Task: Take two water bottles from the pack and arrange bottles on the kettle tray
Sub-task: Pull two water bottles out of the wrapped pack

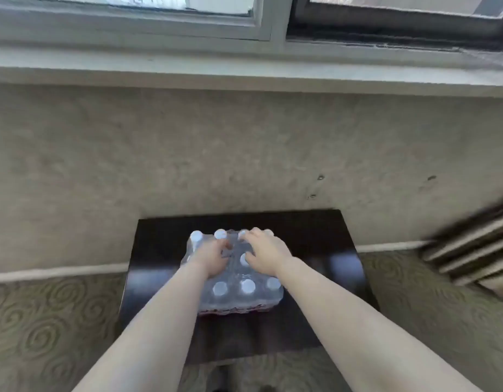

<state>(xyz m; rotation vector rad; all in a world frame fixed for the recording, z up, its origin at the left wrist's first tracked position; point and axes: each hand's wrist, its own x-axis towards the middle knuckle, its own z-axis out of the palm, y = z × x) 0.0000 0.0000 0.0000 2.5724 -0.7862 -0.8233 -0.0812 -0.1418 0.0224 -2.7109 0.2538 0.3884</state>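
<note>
Hands, two: left hand (213, 260), right hand (265, 257), fingers curled into wrap atop pack (239, 299); seven caps visible.

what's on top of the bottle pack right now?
Both hands: left hand and right hand rest on the water bottle pack, fingers at the plastic wrap. Several white caps show around them; caps under the hands are hidden.

Two bare forearms run up from the bottom of the frame, no sleeves anywhere along them. Left hand (213, 260) and right hand (265, 257) at centre frame, no gloves, no watch, rings or bands visible.
</note>
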